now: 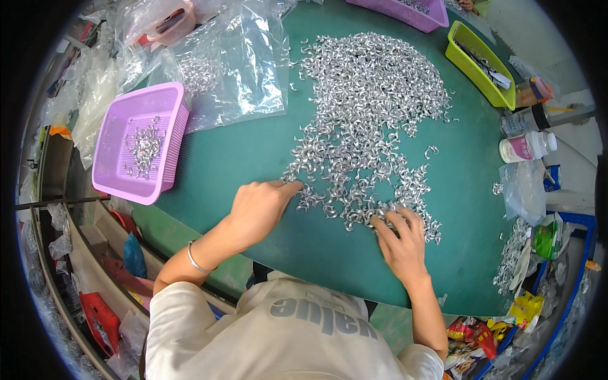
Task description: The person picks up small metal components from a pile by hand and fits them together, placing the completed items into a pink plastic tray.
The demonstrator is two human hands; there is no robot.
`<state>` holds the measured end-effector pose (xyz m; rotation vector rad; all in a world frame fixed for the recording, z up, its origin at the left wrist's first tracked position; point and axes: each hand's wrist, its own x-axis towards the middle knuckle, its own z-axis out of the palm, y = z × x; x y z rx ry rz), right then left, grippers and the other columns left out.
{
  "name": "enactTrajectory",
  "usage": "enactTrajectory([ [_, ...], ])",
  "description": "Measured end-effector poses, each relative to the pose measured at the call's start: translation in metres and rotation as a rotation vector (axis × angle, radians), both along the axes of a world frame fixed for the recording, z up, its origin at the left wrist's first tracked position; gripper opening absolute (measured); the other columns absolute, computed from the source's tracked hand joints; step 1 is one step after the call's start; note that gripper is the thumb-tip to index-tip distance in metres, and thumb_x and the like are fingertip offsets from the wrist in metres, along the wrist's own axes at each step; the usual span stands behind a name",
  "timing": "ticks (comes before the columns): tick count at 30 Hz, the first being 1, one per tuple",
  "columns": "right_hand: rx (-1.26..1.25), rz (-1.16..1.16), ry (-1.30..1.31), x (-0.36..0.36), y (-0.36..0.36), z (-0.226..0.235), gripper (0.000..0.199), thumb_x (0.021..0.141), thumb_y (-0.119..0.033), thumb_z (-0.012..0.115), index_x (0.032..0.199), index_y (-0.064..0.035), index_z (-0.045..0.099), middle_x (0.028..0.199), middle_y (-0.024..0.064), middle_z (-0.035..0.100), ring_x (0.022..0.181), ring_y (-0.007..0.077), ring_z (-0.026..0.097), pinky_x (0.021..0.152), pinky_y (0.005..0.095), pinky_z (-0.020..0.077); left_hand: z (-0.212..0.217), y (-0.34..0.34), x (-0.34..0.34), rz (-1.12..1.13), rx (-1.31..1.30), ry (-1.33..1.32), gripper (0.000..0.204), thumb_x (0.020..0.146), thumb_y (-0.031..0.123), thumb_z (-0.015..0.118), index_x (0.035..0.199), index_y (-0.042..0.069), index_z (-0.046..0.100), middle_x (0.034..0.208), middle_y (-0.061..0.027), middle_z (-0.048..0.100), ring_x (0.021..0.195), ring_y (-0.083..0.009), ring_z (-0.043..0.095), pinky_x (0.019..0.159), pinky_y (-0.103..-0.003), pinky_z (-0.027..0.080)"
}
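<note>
Green round table (266, 158), bearing a broad heap of small curved silver metal pieces (370, 107) spread from its far side down toward the person's hands. Left hand (259, 206): palm down, fingers loosely curled, fingertips touching the near left edge of the heap; whether any piece is pinched beneath cannot be told. Right hand (400, 240): palm down, fingers spread wide and pressing on the pieces at the heap's near right edge, nothing lifted. Metal bangle (195, 259) on the left wrist. Purple plastic basket (111, 171) at the table's left edge, well apart from the heap, holding a small cluster of the same pieces. Clear plastic bags (237, 63) behind it (some with pieces inside). Yellow-green bin (462, 63) and white bottle (525, 145) on the right.
</note>
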<state>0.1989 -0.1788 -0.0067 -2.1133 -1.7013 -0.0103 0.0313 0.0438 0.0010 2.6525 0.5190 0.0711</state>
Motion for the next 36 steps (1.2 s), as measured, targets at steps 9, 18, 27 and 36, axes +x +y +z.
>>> enactTrajectory([
  [9, 0.118, -0.434, 0.09, -0.003, -0.017, 0.014, 0.019, 0.068, 0.0, 0.061, 0.086, -0.0049, 0.061, 0.095, 0.0073, 0.054, 0.094, 0.0265, 0.047, 0.083, 0.0374, 0.0338, -0.001, -0.026, -0.004, 0.088, -0.703, -0.286, 0.014, 0.084, 0.011, 0.054, 0.09, 0.001, 0.062, 0.072, -0.0078, 0.061, 0.058, -0.0186, 0.055, 0.052, -0.027, 0.042],
  [18, 0.004, -0.331, 0.036, -0.011, 0.045, 0.004, 0.015, 0.072, -0.007, 0.062, 0.086, -0.0053, 0.061, 0.09, 0.0047, 0.053, 0.087, 0.0221, 0.046, 0.081, 0.0377, 0.029, -0.004, -0.074, 0.006, 0.245, -1.805, 0.152, 0.025, 0.088, 0.021, 0.052, 0.08, -0.001, 0.059, 0.057, 0.003, 0.042, 0.046, -0.003, 0.03, 0.04, -0.019, 0.02],
  [27, 0.175, -0.403, 0.444, -0.013, 0.028, 0.008, 0.01, 0.07, -0.001, 0.063, 0.079, -0.0053, 0.06, 0.078, 0.0038, 0.059, 0.078, 0.0209, 0.05, 0.078, 0.0326, 0.0303, -0.002, -0.08, 0.009, 0.374, -1.701, -0.075, 0.022, 0.088, 0.021, 0.052, 0.086, -0.001, 0.059, 0.061, 0.0038, 0.045, 0.049, -0.003, 0.034, 0.042, -0.018, 0.024],
  [36, 0.318, -0.394, 1.448, -0.047, 0.004, 0.027, 0.015, 0.078, 0.007, 0.056, 0.093, 0.0037, 0.055, 0.088, 0.0062, 0.059, 0.075, 0.0075, 0.05, 0.068, 0.0211, 0.0401, 0.012, -0.085, 0.023, 0.298, -1.361, -0.292, 0.02, 0.079, 0.012, 0.063, 0.096, 0.003, 0.063, 0.065, 0.0051, 0.048, 0.058, -0.0017, 0.041, 0.051, -0.017, 0.033],
])
